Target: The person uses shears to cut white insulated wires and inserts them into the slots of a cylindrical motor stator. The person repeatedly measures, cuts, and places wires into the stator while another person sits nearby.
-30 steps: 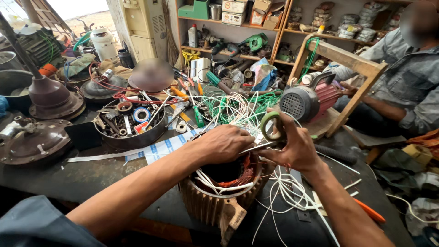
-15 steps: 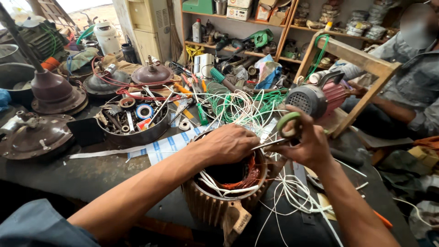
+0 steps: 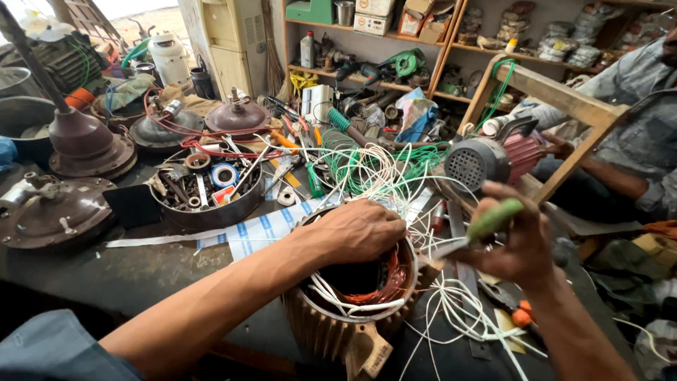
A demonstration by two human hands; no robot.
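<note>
Head view, looking down on a crowded bench. Low centre of the frame sits the stator (image 3: 338, 317), a ribbed brown housing with copper windings and white leads showing inside its bore. The left hand (image 3: 356, 229) lies over the top rim, fingers curled down onto the windings; whether it pinches a lead I cannot tell. Just right of it, the right hand (image 3: 511, 240) is closed round a green-handled tool (image 3: 493, 220), its metal tip aimed left toward the stator's rim. White wires (image 3: 451, 310) spill from the stator toward the lower right and loop up behind the hands into a tangle with green wire at mid-frame.

Left of centre, a round tray (image 3: 209, 212) holds tape rolls and small parts. A white and blue strip (image 3: 261, 229) runs from the tray to the stator. Along the left edge, dark fan housings (image 3: 53, 208) sit on the bench. Upper right of centre, a small motor (image 3: 490, 156) with a grey end and red body rests by a wooden frame (image 3: 557, 99). At the right edge, another person's sleeve (image 3: 635, 106) shows. Shelves (image 3: 395, 42) of clutter fill the top.
</note>
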